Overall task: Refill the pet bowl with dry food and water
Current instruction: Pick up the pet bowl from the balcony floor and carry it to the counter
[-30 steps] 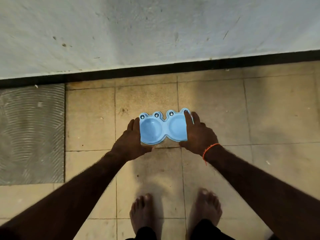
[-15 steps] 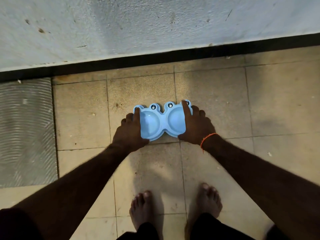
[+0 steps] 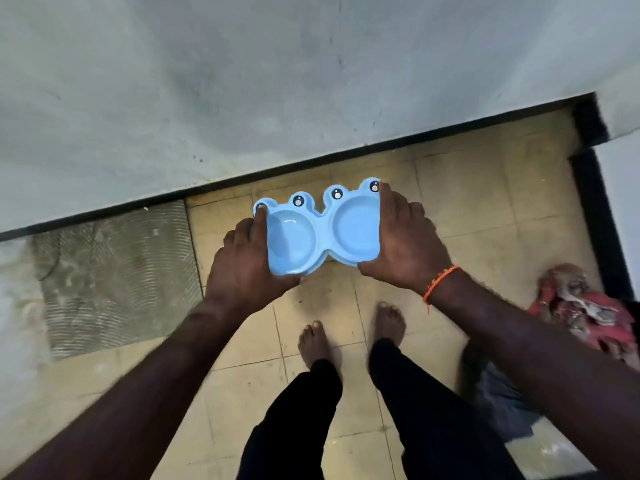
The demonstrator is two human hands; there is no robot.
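blue plastic double bowl (image 3: 322, 230), left hand (image 3: 242, 268), right hand (image 3: 403, 244) gripping ends

No readable text, label, brand or number shows on anything in view.

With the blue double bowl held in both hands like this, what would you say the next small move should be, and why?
Probably carry the blue double bowl level towards wherever the food and water are. Both wells look empty, the left hand and right hand grip its two ends, it is clear of the tiled floor, and no food or water supply is in view.
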